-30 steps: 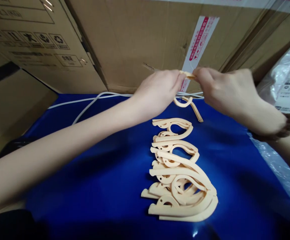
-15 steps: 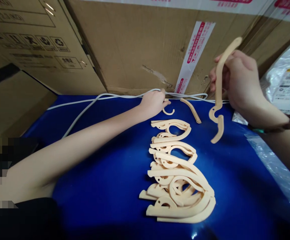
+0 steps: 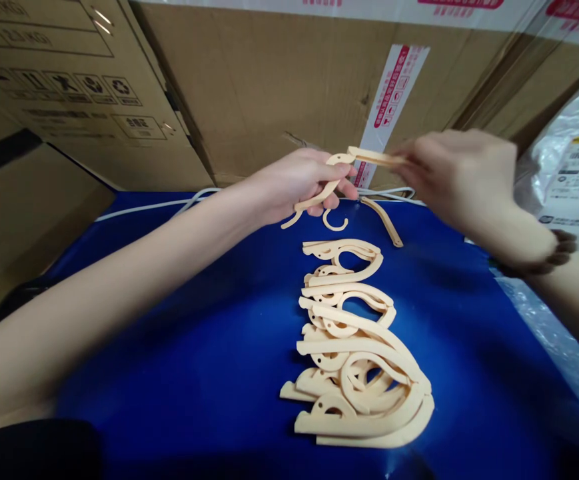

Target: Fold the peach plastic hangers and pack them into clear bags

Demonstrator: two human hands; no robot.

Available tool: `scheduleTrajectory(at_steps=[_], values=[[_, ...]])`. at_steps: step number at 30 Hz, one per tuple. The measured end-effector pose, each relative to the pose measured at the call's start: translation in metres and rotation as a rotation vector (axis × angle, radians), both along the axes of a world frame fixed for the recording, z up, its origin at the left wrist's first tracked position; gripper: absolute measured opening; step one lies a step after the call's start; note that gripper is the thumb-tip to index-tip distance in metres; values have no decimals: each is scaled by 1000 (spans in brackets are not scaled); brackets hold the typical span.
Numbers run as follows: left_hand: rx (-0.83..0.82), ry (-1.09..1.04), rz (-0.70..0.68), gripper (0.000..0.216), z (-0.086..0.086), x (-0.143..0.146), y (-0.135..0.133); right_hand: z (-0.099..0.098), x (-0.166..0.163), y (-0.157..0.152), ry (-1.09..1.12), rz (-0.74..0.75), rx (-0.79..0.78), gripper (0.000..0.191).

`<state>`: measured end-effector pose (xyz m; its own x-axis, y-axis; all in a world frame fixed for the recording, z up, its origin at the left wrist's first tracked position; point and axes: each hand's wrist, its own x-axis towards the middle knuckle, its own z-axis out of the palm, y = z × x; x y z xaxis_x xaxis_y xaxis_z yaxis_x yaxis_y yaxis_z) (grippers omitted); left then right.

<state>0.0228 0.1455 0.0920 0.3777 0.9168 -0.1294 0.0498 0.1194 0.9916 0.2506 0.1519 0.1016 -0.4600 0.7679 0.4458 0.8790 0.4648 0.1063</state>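
A beige folding hanger, partly assembled, spans my two hands above the back of the blue table. My left hand grips its curved parts, which stick out below the fingers; whether these are one part or two, I cannot tell. My right hand, blurred, is closed on the end of the hanger's straight arm. Just below my left hand lies a loose hanger hook. A single hanger arm rests to its right. Nearer to me, several folded hangers lie overlapping in a column.
Cardboard boxes stand as a wall behind the blue table. A white cable runs along the table's back edge. Clear plastic packaging lies at the right, by a labelled plastic bag.
My left hand has risen from the table's back edge and turned over, now gripping curved hanger parts. My right hand has brought its hanger piece leftward to meet it, swinging it from upright to nearly level.
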Motion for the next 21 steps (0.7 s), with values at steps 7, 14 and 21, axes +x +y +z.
scheduleTrajectory(at_steps=[7, 14, 21], values=[[179, 236, 52, 37, -17, 10, -1, -26, -40, -8, -120, -161, -154, 41], [752, 497, 76, 31, -45, 1, 2, -20, -24, 21, 354, -66, -536, 34], [338, 623, 141, 20, -66, -39, 46, -40, 33, 35, 688, 18, -299, 10]])
